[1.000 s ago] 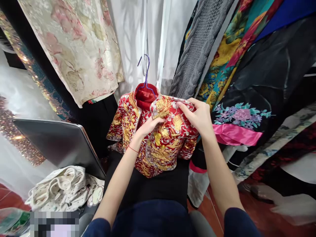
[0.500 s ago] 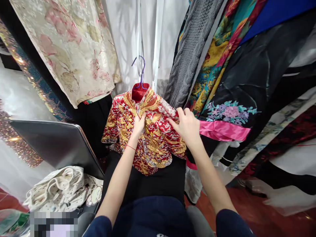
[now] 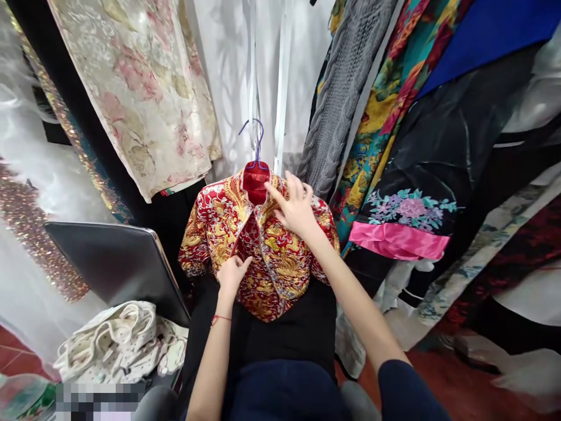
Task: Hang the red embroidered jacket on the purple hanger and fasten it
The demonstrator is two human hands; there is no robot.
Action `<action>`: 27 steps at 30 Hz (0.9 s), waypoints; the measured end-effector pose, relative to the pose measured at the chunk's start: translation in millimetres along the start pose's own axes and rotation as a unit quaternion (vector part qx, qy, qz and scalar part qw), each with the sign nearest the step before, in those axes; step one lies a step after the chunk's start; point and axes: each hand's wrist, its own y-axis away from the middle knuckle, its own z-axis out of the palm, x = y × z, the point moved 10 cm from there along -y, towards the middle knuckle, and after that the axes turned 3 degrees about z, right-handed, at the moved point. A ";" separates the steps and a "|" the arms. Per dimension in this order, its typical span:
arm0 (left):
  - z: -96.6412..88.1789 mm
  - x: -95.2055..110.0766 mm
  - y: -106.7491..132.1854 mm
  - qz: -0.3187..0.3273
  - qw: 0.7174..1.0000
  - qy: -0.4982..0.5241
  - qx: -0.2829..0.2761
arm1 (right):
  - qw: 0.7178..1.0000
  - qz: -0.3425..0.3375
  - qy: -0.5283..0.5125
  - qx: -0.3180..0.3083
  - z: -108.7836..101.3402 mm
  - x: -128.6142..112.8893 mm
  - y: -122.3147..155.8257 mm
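A short red jacket (image 3: 280, 266) with gold and silver embroidery lies over the dark lap, its stand collar pointing away from me. Its front is parted below the neck and shows plain red inside. A purple hanger (image 3: 259, 143) sticks out of the collar. My left hand (image 3: 231, 276) has its fingers curled at the jacket's left front edge, thumb sticking out. Over the right side of the collar and shoulder, my right hand (image 3: 295, 204) is open with its fingers spread.
A dark laptop-like panel (image 3: 116, 263) stands at the left, with a bundled white dotted cloth (image 3: 114, 339) before it. Floral fabric (image 3: 144, 88) hangs at upper left. On the right hang a grey knitted garment (image 3: 346, 88) and a black one with pink trim (image 3: 398, 240).
My left hand has moved from the collar down to the front edge, and the front has parted. My right hand has let go of the shoulder and moved left towards the collar.
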 end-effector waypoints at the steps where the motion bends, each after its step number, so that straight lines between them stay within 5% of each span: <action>1: -3.9 -12.9 -2.1 -0.033 0.999 -0.034 0.010 | 0.999 -0.042 -0.004 -0.015 3.3 -14.2 -5.1; 4: -16.6 -38.7 -13.2 -0.094 0.990 -0.098 0.029 | 0.997 -0.068 -0.014 -0.046 10.1 -28.0 -17.8; 11: -61.6 -75.5 -25.1 -0.156 0.977 -0.121 0.086 | 0.995 -0.005 -0.093 -0.026 3.2 -12.7 -41.3; 16: -88.6 -78.1 -12.5 -0.150 0.967 -0.125 0.165 | 0.967 0.140 -0.191 0.095 -20.8 27.6 -55.4; 20: -101.0 -68.3 -8.0 -0.109 0.964 -0.135 0.203 | 0.981 0.104 -0.148 0.065 -11.0 17.0 -58.3; 23: -91.0 -53.4 -17.4 -0.035 0.977 -0.134 0.165 | 0.997 0.038 -0.061 -0.019 12.2 -1.7 -57.9; 27: -37.8 -18.6 -28.2 0.069 0.988 -0.125 0.053 | 0.995 -0.033 -0.009 -0.096 32.5 -11.1 -56.4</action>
